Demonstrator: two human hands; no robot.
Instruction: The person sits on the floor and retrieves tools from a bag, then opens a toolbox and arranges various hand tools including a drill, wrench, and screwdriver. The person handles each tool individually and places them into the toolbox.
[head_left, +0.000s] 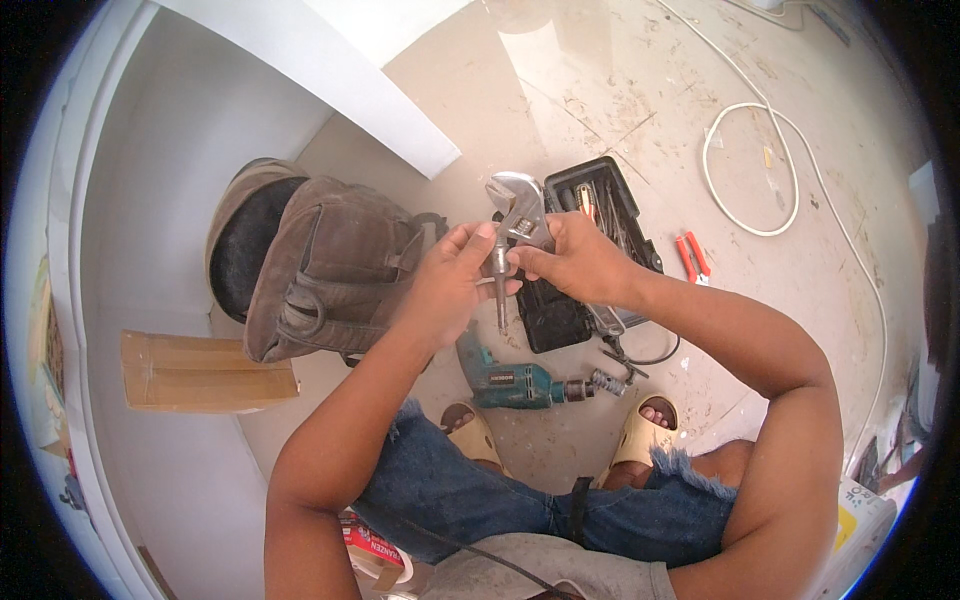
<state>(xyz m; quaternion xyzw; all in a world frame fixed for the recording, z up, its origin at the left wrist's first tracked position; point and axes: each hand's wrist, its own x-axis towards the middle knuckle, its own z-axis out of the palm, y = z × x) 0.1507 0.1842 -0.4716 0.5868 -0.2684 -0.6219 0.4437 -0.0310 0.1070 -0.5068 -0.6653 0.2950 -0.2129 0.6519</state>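
Observation:
My left hand (452,278) pinches a slim metal shaft (501,262) that hangs upright and tapers toward its lower end. Its exact kind is hard to make out. An adjustable wrench (522,212) is gripped in my right hand (585,258), its jaws at the top of the shaft. My right palm hides part of the wrench's handle, which comes out below. Whether the jaws clasp the shaft I cannot tell. Beneath both hands lies an open black tool case (555,322) with a screwdriver (586,205) and several thin metal pieces inside.
A teal power drill (512,385) lies on the floor between my sandals. Brown backpack (340,260) and cardboard box (210,372) stand at left, near a white panel (350,80). Red-handled pliers (692,258) and a looped white cable (705,180) are on the right.

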